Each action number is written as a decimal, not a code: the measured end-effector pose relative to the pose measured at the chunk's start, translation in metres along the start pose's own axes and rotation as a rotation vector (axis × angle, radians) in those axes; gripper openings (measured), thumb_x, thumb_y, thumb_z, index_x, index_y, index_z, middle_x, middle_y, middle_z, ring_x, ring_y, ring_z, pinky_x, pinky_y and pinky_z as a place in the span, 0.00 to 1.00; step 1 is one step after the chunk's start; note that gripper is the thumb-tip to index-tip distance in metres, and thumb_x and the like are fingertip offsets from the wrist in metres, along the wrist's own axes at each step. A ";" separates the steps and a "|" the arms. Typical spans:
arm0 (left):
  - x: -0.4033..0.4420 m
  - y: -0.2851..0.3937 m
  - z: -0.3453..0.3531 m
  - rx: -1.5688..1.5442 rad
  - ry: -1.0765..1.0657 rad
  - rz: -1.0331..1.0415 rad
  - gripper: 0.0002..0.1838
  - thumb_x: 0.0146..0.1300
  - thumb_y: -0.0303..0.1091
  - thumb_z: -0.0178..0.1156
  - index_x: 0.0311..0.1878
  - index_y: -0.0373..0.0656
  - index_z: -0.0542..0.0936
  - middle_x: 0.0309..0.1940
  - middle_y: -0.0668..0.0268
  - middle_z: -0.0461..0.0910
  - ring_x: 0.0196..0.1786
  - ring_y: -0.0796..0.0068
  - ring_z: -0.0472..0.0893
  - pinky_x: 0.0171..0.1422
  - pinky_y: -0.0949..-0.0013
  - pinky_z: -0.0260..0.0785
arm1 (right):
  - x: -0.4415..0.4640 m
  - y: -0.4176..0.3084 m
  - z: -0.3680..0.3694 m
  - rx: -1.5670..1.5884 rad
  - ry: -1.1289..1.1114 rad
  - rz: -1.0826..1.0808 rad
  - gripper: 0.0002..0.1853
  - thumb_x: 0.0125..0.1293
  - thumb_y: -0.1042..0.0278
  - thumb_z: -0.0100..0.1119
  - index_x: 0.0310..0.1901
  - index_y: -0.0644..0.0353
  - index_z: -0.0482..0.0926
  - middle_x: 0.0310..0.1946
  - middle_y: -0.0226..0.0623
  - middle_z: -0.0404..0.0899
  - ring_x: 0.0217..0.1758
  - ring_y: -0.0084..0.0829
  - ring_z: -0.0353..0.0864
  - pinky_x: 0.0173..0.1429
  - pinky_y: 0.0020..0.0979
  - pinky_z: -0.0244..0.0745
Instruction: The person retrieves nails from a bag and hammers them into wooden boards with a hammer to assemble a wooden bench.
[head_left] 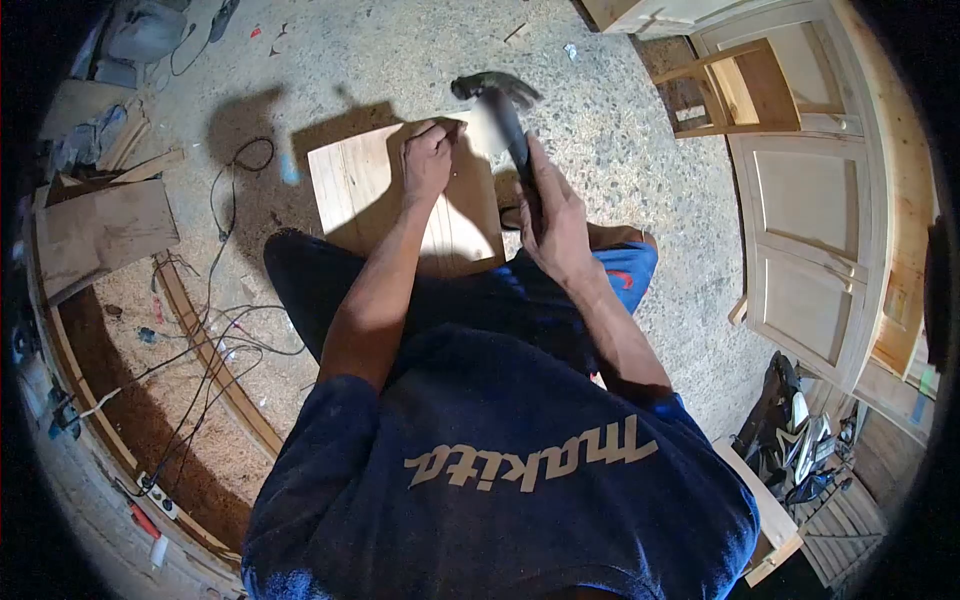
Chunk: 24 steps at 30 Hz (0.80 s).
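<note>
My right hand (558, 222) is wrapped round the dark handle of a claw hammer (512, 135). The hammer is raised, its head up and slightly blurred, near the far right corner of a pale wooden panel (355, 190). That panel lies in front of me, its near edge by my legs. At its far edge is my left hand (428, 158), fingers closed in a pinch and resting on the wood. Whatever is between those fingertips is too small or hidden to make out. Shadows of my arm and hand fall across the panel.
Pale cabinet doors (805, 200) line the right side, with a small wooden frame (740, 90) against them. Black cables (235, 200) run over the floor at left. A brown board (105, 235) and wood strips lie farther left. Bags and metallic items (805, 440) sit at lower right.
</note>
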<state>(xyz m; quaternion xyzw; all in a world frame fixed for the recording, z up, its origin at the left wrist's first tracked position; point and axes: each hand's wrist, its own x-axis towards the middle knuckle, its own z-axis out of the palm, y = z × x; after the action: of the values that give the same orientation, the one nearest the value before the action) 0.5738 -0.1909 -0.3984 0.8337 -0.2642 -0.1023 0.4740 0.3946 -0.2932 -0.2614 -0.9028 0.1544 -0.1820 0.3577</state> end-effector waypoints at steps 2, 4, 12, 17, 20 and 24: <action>-0.003 -0.006 0.003 -0.101 0.029 0.069 0.08 0.69 0.29 0.61 0.46 0.43 0.89 0.40 0.52 0.86 0.45 0.46 0.85 0.49 0.53 0.76 | 0.005 -0.006 -0.007 0.018 0.029 -0.002 0.37 0.71 0.77 0.62 0.80 0.62 0.59 0.37 0.55 0.79 0.35 0.57 0.82 0.39 0.49 0.77; -0.003 -0.007 0.004 -0.141 0.049 0.090 0.08 0.70 0.30 0.62 0.46 0.42 0.89 0.40 0.52 0.86 0.45 0.47 0.85 0.49 0.54 0.76 | 0.014 -0.013 -0.015 0.022 0.039 -0.018 0.38 0.71 0.77 0.62 0.80 0.61 0.59 0.37 0.55 0.79 0.35 0.57 0.82 0.39 0.49 0.77; -0.002 -0.005 0.002 -0.035 -0.011 0.057 0.09 0.71 0.31 0.63 0.48 0.39 0.88 0.45 0.56 0.89 0.48 0.56 0.88 0.54 0.61 0.78 | 0.000 0.013 0.009 -0.309 -0.315 0.227 0.37 0.68 0.84 0.54 0.80 0.58 0.61 0.49 0.65 0.81 0.47 0.65 0.84 0.50 0.49 0.81; -0.002 -0.028 0.015 -0.462 -0.007 -0.207 0.10 0.71 0.35 0.64 0.47 0.40 0.88 0.44 0.56 0.89 0.46 0.56 0.89 0.51 0.60 0.79 | 0.018 -0.036 -0.019 0.051 0.011 0.145 0.36 0.70 0.81 0.60 0.78 0.64 0.61 0.49 0.69 0.81 0.47 0.67 0.84 0.48 0.50 0.82; -0.004 -0.029 0.018 -0.247 -0.039 -0.019 0.14 0.74 0.41 0.61 0.48 0.41 0.89 0.43 0.53 0.88 0.48 0.53 0.88 0.52 0.58 0.77 | 0.007 -0.038 -0.009 0.066 0.312 -0.105 0.37 0.71 0.81 0.56 0.80 0.59 0.59 0.43 0.59 0.83 0.38 0.55 0.85 0.45 0.38 0.80; -0.005 -0.011 0.008 0.006 -0.017 0.024 0.08 0.70 0.30 0.63 0.46 0.38 0.87 0.45 0.56 0.88 0.47 0.53 0.87 0.55 0.61 0.78 | 0.002 0.004 0.010 -0.301 -0.365 0.338 0.39 0.72 0.78 0.58 0.82 0.55 0.56 0.51 0.62 0.84 0.49 0.57 0.88 0.48 0.43 0.81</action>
<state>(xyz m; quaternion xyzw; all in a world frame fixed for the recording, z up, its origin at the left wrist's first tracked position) 0.5699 -0.1894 -0.4124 0.8310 -0.2785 -0.1028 0.4704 0.4000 -0.2902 -0.2705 -0.9250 0.2610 0.0706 0.2669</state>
